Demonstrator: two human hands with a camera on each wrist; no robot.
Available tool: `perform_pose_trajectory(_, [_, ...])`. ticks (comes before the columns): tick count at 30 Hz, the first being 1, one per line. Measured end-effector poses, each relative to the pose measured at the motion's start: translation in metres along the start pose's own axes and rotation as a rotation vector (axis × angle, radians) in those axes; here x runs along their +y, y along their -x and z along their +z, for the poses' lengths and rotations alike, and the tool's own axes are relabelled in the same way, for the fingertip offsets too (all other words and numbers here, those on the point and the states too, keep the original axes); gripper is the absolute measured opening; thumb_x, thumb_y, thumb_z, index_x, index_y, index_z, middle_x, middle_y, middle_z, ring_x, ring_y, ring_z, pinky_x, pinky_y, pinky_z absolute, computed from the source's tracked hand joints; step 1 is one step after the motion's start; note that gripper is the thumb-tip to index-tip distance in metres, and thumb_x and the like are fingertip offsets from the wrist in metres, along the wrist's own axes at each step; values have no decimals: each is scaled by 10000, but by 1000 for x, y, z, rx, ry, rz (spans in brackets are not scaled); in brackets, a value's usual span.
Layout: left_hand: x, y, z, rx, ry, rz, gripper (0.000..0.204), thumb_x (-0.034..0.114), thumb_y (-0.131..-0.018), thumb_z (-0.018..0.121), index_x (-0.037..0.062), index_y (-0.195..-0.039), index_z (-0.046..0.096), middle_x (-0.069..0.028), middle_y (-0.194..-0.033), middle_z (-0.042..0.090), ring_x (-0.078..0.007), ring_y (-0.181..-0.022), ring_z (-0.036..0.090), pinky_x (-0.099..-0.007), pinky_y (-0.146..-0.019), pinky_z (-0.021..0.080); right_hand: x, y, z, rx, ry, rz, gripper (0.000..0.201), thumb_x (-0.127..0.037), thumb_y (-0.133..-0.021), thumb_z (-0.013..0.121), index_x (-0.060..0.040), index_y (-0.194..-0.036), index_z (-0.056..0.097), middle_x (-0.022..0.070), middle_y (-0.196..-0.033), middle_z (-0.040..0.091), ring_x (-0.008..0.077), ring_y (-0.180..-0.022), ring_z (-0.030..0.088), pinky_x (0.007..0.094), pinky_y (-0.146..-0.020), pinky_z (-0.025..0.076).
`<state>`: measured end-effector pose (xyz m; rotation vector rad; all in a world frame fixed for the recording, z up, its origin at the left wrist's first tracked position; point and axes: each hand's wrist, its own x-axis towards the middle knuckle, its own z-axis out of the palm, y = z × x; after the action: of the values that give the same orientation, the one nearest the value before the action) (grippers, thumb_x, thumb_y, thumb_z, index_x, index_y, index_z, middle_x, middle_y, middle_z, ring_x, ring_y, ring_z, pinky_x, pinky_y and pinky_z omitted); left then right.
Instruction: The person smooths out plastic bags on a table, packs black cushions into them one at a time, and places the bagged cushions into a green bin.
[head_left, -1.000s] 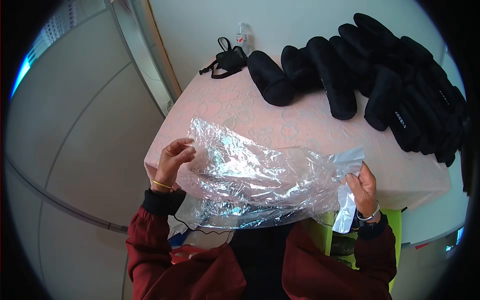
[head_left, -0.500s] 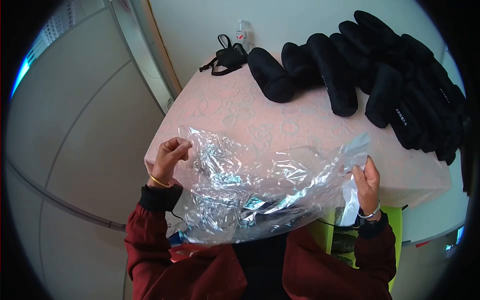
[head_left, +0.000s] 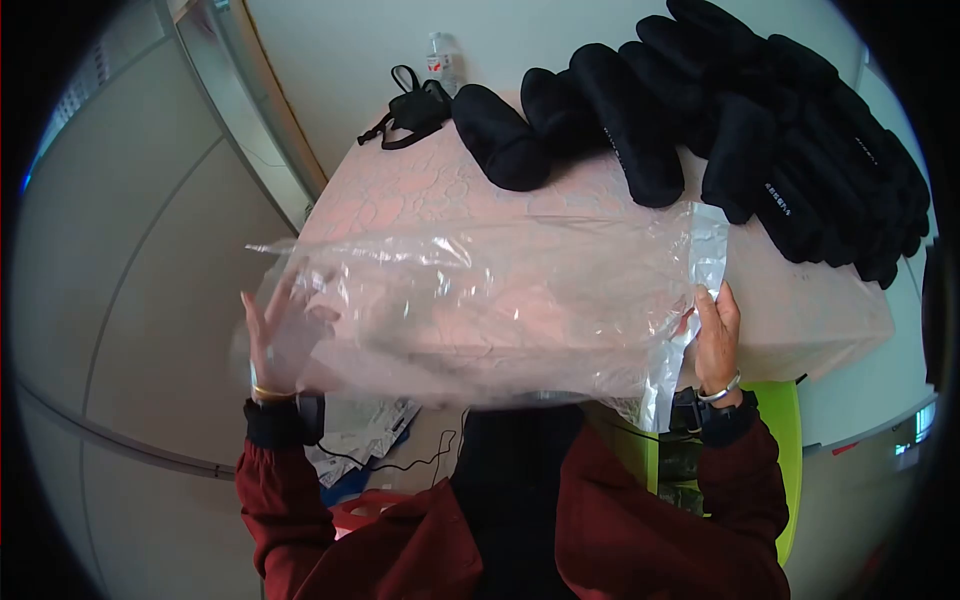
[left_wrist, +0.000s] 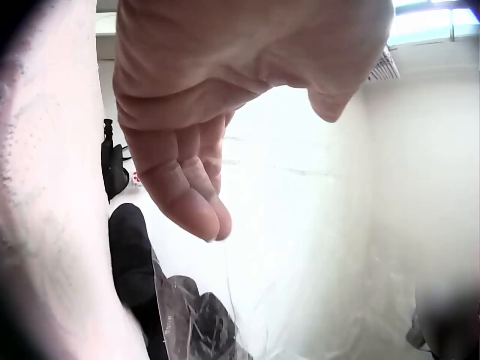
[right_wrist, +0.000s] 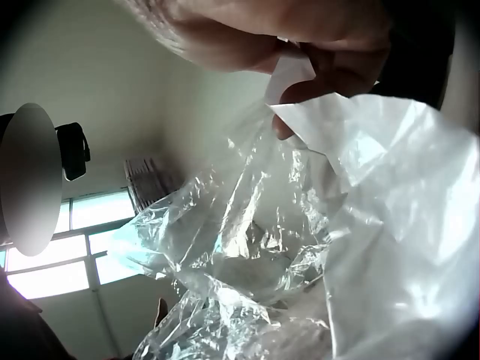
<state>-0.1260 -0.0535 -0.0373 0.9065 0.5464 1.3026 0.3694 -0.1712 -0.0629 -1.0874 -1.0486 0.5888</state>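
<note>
A large clear plastic bag (head_left: 500, 290) is stretched sideways over the near part of the table, with a white band (head_left: 709, 245) along its right end. At that band my right hand (head_left: 719, 340) pinches the edge between thumb and fingers. The right wrist view shows the white plastic (right_wrist: 405, 195) hanging crinkled below the hand. My left hand (head_left: 275, 340) is at the bag's left end with fingers spread, and the film overlaps it in the head view. Seen from the left wrist, its fingers (left_wrist: 176, 176) are extended and grip nothing.
Several black cylindrical cushions (head_left: 640, 130) are piled at the back right of the pink-covered table (head_left: 365, 200). A black strapped pouch (head_left: 418, 108) and a plastic bottle (head_left: 438, 62) stand at the back left. Below the table's front are a green container (head_left: 775, 450) and a cable (head_left: 430, 460).
My left hand has moved left and down, and its fingers have gone from curled at the film to spread. The bag has widened and flattened out. My right hand keeps the white band.
</note>
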Motion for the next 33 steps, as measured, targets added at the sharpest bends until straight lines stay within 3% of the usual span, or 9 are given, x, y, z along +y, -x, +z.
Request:
perform_pose_trajectory(2, [-8,10,3,-102,31,-8,790,351,-880,743,38,-1489,349,-200,-1461,453,-260,-834,676,-272,-667,532,0,-1,0,13,3,23,124,-161,-1029,492,-41,-1020,522,46,-757,597,101,-579,560,251,-564,481])
perform_pose_trajectory(5, [-18,26,18,-253,-527,106,837,250,-815,799,27,-1488,353,-195,-1434,479,-251,-836,673,-287,-652,538,5,0,0,31,2,74,133,-170,-1029,493,-40,-1022,519,48,-750,595,104,-563,553,253,-543,476])
perform_pose_trajectory(9, [-9,25,57,-76,-484,325,857,132,-768,800,28,-1490,351,-191,-1411,499,-222,-799,660,-274,-623,531,7,-1,3,-20,6,58,170,-200,-1019,522,-35,-1055,540,48,-746,596,104,-541,544,246,-519,460])
perform_pose_trajectory(13, [2,17,50,-110,-476,409,723,86,-796,745,5,-1430,408,-180,-1373,530,-179,-779,648,-257,-590,512,-12,1,14,-50,21,195,191,-217,-993,564,-41,-1053,609,1,-751,581,70,-557,508,214,-516,414])
perform_pose_trajectory(17, [-1,14,13,-139,-650,244,623,79,-833,728,-4,-1372,426,-169,-1345,552,-157,-785,650,-230,-561,488,-6,2,14,-127,44,294,214,-248,-980,596,-40,-991,646,-8,-698,563,58,-508,474,204,-468,371])
perform_pose_trajectory(21, [2,16,20,-97,-804,176,529,89,-858,709,-1,-1313,454,-155,-1338,556,-148,-791,636,-211,-572,488,0,-2,28,-130,-6,249,233,-265,-982,604,-42,-942,660,-16,-669,546,46,-495,451,196,-456,347])
perform_pose_trajectory(25, [-1,13,55,56,-669,344,547,91,-861,703,4,-1343,459,-135,-1324,561,-115,-715,607,-197,-585,494,-1,-3,36,-104,-30,286,243,-278,-986,602,-44,-940,648,-12,-676,546,48,-501,445,197,-458,351])
perform_pose_trajectory(29, [-14,0,65,43,-497,302,550,72,-878,679,6,-1375,453,-137,-1341,558,-94,-692,598,-203,-581,503,-4,-5,34,-173,-97,302,245,-283,-987,600,-48,-926,636,-13,-688,548,51,-514,446,200,-462,361])
perform_pose_trajectory(33, [-17,-8,48,55,-597,229,615,62,-886,669,11,-1433,393,-145,-1346,552,-113,-737,628,-206,-569,498,-4,-3,36,-210,-141,323,264,-269,-993,603,-17,-945,664,-5,-724,592,51,-534,485,207,-479,397])
